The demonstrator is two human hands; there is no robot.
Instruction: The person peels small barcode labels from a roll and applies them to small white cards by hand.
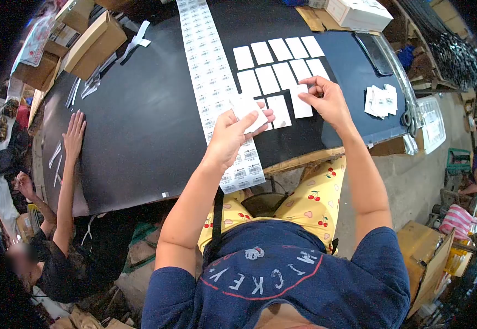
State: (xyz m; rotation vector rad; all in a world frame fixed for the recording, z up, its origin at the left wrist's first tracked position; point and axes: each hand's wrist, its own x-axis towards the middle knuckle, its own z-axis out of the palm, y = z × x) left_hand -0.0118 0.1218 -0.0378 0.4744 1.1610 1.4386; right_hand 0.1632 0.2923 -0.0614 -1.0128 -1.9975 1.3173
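My left hand (228,136) is closed on a small stack of white cards (248,114), thumb on top, above the strip of barcode labels (205,60). Between the thumb and fingers of my right hand (329,103) is a single white card (302,105), at the right of the nearest row. Rows of white cards (267,80) lie face up on the black table (139,126). One card (278,112) of the nearest row lies just right of my left hand, which partly hides its neighbour. The label strip runs from the far edge to the near edge.
At right lie a pile of small white cards (380,101), scissors (410,122) and a phone (374,54). Cardboard boxes (96,46) and paper strips (135,41) are at far left. A co-worker's hand (74,134) rests on the table's left side. A white box (359,13) stands at the back.
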